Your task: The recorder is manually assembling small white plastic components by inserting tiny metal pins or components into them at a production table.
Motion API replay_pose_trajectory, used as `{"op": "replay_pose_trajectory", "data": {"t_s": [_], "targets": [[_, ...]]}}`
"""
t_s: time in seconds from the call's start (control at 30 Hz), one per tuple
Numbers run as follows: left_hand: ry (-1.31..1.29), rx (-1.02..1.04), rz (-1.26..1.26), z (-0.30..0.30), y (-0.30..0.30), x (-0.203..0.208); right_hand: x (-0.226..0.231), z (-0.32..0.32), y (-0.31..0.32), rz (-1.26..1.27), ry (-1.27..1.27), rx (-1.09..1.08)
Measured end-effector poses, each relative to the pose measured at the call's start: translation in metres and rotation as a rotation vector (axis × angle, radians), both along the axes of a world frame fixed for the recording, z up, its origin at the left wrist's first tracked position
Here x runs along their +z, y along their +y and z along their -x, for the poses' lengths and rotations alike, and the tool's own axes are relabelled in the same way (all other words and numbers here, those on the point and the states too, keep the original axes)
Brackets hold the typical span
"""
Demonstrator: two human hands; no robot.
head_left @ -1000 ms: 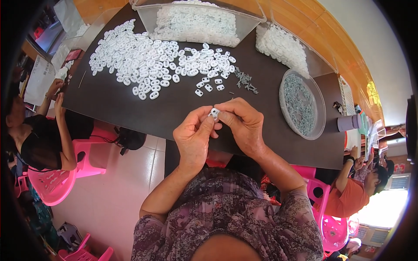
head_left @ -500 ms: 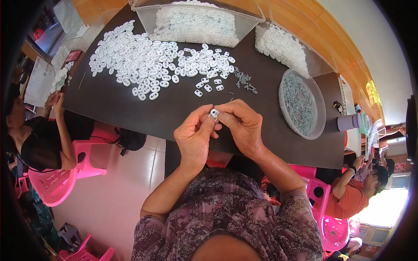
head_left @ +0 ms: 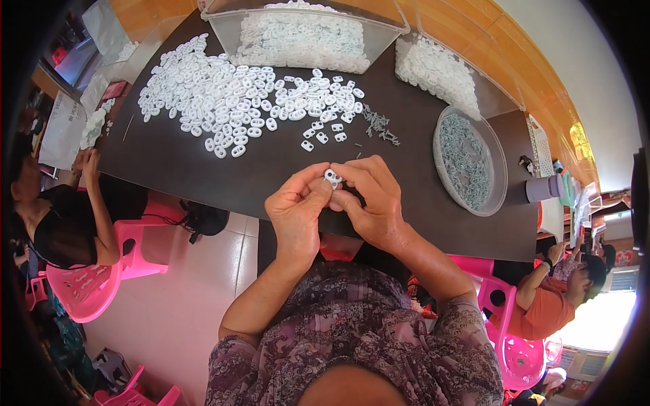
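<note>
Just over the table's near edge, a small white plastic two-hole piece (head_left: 331, 175) is pinched between my hands. My left hand (head_left: 296, 211) grips it with thumb and bent fingers. From the other side, my right hand (head_left: 374, 203) touches the piece with its fingertips, its thumb lower down near the left thumb. Beyond my hands lie a few similar white pieces (head_left: 321, 137) and a little heap of grey metal springs or pins (head_left: 379, 126), too small to tell which. Whether a metal part sits in the held piece is hidden.
A large pile of oval white pieces (head_left: 230, 95) covers the table's (head_left: 196, 166) far left. Behind it stands a clear bin (head_left: 220, 34), with another bin (head_left: 497, 98) to its right. A round tub (head_left: 502, 183) holds many grey metal parts. Other people sit at both sides.
My right thumb has slid down off the white piece, and the right fingers have come over its upper side. More of the piece's face shows. Both hands stay together.
</note>
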State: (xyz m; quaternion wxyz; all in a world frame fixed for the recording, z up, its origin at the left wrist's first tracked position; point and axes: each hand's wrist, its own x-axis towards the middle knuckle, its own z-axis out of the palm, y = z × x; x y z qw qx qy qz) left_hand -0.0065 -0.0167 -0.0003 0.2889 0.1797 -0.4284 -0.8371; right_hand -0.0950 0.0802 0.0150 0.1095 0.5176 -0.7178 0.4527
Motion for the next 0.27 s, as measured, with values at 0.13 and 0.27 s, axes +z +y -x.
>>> {"op": "replay_pose_trajectory", "data": {"t_s": [0.13,0.27], "targets": [[-0.01,-0.009,-0.003,-0.0002,0.001,0.0017,-0.0042,-0.0025,0.0019,0.018,-0.076,-0.023],[-0.015,-0.052,0.044,-0.0024,0.0004,-0.002,-0.007,-0.002,0.004,0.022,-0.086,-0.018]]}}
